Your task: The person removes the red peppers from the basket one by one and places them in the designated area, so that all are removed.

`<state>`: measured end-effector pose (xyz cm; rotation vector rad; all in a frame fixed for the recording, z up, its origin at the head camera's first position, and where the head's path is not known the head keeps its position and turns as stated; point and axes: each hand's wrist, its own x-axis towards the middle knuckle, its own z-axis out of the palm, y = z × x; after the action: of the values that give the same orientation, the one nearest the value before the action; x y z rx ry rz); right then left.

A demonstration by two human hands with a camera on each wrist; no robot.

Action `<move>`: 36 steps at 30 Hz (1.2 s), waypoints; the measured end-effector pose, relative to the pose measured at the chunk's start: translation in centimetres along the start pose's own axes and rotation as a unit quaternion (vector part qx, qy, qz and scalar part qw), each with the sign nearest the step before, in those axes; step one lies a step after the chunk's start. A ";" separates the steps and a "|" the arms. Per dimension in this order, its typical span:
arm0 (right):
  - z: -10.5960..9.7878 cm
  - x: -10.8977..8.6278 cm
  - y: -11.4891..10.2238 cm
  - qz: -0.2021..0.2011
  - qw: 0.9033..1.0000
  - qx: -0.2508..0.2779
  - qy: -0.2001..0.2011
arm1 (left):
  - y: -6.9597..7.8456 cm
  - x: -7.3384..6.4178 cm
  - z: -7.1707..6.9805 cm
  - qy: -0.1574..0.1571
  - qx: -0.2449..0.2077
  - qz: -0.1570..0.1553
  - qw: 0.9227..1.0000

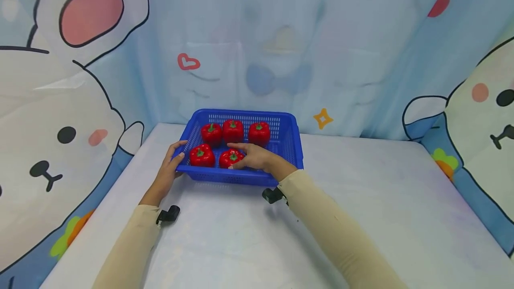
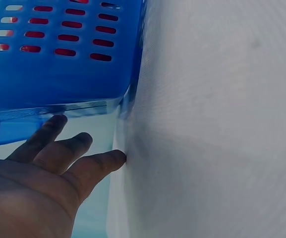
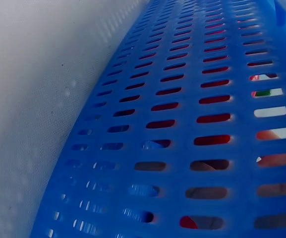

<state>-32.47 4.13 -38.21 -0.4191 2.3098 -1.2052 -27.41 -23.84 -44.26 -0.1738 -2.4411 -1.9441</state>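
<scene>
A pale blue curtain (image 1: 341,57) printed with cartoon animals hangs behind a white table (image 1: 225,244). At the table's far side sits a blue slotted basket (image 1: 217,175), wider than it is deep. 2 hands work at it. The left hand (image 1: 166,168) grips the basket's near left corner, thumb over the rim, the other fingers spread loosely outside and below. The right hand (image 1: 259,157) reaches in over the near wall, half closed, its thumb and fingers curved around the front right pepper (image 1: 230,158) — how firmly, I cannot tell. All 5 glossy red peppers lie inside the basket: that one, the front left pepper (image 1: 202,156) and 3 rear peppers (image 1: 233,132). The smooth, rounded skin could slip from a shallow pinch if the pepper were raised; a low lift could knock it against the near rim. If the left hand's corner hold gave way, a bump might slide the basket — or set the loose peppers rolling into each other.
</scene>
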 end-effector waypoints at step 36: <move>-0.3 -0.5 0.0 -0.048 0.993 0.036 0.102 | -0.2 0.3 0.0 0.009 0.009 -0.016 1.000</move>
<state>-32.29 4.59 -37.93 -0.4022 2.4319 -1.4320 -27.77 -23.90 -44.40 -0.1185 -2.4654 -1.9258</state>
